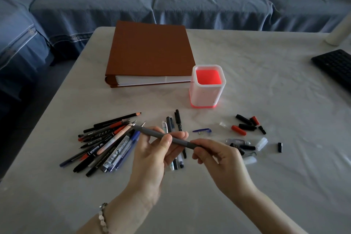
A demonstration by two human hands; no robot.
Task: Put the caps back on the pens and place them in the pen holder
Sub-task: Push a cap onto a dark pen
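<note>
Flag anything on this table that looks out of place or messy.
The pens lie in a crisscrossed heap at near left, and loose caps are scattered at near right, apart from them. The pen holder stands upright with nothing in it. Nothing looks spilled or broken.

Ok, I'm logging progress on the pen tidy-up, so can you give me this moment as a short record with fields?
held: grey pen, in both hands
left hand: pinches the pen's middle
right hand: grips its right end
pen holder: upright, no pens visible inside
loose pens: piled at left
loose caps: scattered at right
brown binder: behind and left of the holder
</note>
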